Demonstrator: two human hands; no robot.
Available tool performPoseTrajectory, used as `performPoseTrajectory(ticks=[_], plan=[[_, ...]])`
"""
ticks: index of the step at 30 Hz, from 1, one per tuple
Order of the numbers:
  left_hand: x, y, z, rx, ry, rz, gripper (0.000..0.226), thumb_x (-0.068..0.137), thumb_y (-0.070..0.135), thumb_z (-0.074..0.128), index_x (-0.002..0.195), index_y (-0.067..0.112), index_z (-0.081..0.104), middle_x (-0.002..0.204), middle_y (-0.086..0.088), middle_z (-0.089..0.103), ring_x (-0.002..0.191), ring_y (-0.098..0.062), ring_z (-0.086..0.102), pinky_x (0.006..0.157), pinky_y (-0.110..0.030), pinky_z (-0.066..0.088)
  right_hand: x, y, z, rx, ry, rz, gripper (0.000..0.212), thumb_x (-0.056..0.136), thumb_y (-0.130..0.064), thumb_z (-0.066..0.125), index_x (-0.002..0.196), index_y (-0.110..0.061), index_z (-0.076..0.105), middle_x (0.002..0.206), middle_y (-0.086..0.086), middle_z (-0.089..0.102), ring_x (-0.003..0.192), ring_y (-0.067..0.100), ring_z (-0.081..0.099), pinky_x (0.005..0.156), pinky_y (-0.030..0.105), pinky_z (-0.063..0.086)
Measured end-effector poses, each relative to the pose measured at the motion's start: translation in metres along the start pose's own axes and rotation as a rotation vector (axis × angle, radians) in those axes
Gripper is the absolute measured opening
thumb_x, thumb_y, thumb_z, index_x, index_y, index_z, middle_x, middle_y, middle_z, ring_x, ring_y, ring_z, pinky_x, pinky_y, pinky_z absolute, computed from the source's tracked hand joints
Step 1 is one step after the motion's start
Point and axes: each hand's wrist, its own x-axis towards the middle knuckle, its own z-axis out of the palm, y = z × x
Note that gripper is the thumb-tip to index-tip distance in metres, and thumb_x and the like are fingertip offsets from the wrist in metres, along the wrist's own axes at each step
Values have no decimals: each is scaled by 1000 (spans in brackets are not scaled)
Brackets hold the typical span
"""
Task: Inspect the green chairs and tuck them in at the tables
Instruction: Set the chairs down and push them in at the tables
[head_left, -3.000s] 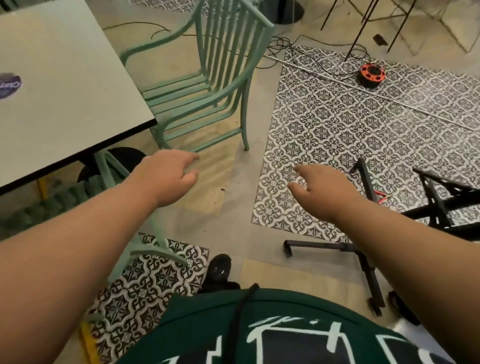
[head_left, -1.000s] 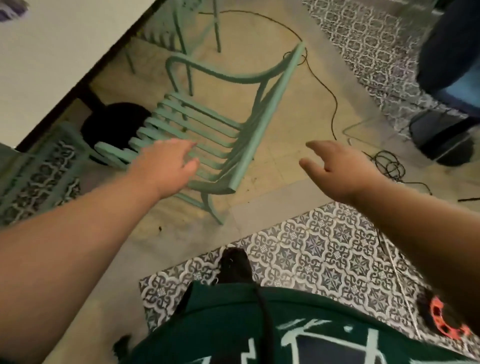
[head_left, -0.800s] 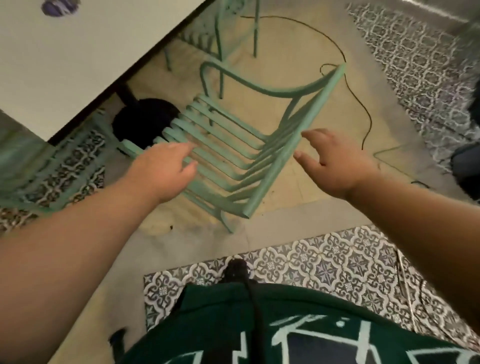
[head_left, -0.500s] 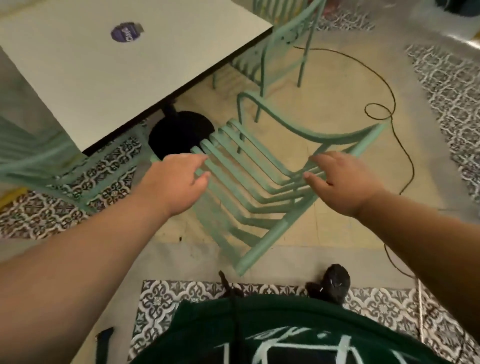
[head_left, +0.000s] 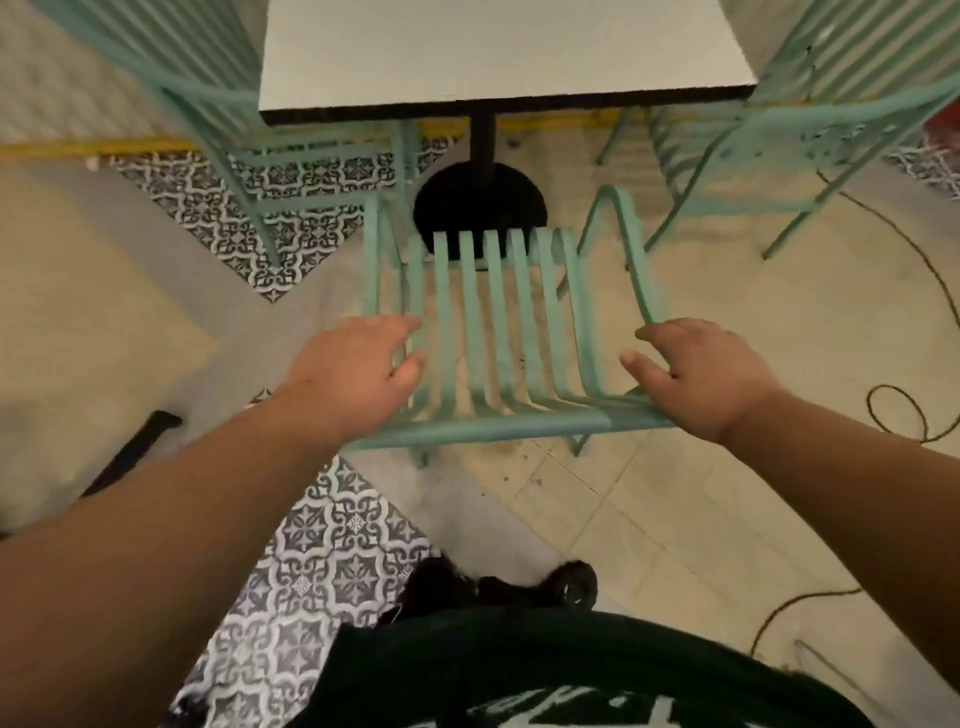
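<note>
A green slatted chair (head_left: 493, 312) stands right in front of me, seen from above and behind, its seat pointing at the white table (head_left: 493, 52). The seat's front edge reaches the table's round black base (head_left: 480, 208), short of the tabletop. My left hand (head_left: 358, 374) lies over the left corner of the chair's back rail (head_left: 493, 423), fingers loosely bent. My right hand (head_left: 696, 374) lies over the right corner, fingers spread. Neither hand plainly wraps round the rail.
A second green chair (head_left: 208, 104) stands at the table's left side and a third green chair (head_left: 779, 130) at its right. A black cable (head_left: 909, 405) loops on the floor at the right. A black bar (head_left: 135, 447) lies at the left. My shoes (head_left: 571, 587) are just behind the chair.
I have come round behind the chair, which now faces the table squarely. Both hands have moved from above the seat to the two corners of its back.
</note>
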Motion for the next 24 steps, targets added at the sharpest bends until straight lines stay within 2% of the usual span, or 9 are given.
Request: performPoseTrajectory(ticks=[4,10,12,16,18,20,22,24], plan=[[-27,6,14,26,-28,-77,69,91,57,23,148,26,48,145,-8,57,131,-32,51,105,-50,45,-4,3,5,26,23,-41,78,93,-70,24,140,-18,60,138,9,64,130,32,55,108,48,46],[-31,17,23,33,24,-97,50,102,47,39,144,25,51,140,-10,60,127,-34,52,103,-51,46,-9,7,8,15,72,-75,76,97,-69,24,137,-19,62,132,10,66,122,33,58,102,46,49],[-29,17,25,34,47,-101,49,102,47,39,145,26,51,142,-9,59,130,-33,51,105,-51,44,-5,8,10,-3,81,-89,68,100,-65,28,137,-19,62,131,9,66,119,32,59,100,46,49],[-26,22,41,44,30,-114,50,102,50,33,142,28,53,141,-7,60,128,-32,52,104,-50,44,-1,14,15,-17,64,-119,67,100,-67,26,133,-22,65,128,6,67,116,30,61,96,46,52],[-25,26,53,59,6,-109,50,101,52,27,131,30,60,127,-3,65,117,-29,57,96,-47,47,-1,18,22,-41,2,-121,63,100,-68,25,114,-26,70,109,3,70,99,28,64,83,43,55],[-23,32,63,102,-34,-118,50,101,51,20,102,29,65,98,0,66,93,-24,61,80,-41,51,1,25,28,-71,-89,-89,64,99,-69,22,87,-25,66,85,0,65,80,24,64,70,40,55],[-14,35,64,122,-54,-157,50,103,50,21,80,25,59,79,-1,61,76,-21,59,71,-39,54,0,35,37,-87,-128,-46,67,99,-70,19,79,-25,64,75,-1,63,71,20,62,68,40,56],[-8,32,66,117,-69,-156,49,103,49,23,73,25,54,73,-1,60,70,-20,59,67,-38,54,1,40,46,-113,-115,-25,67,101,-67,18,78,-24,64,72,0,62,68,19,60,66,38,55]])
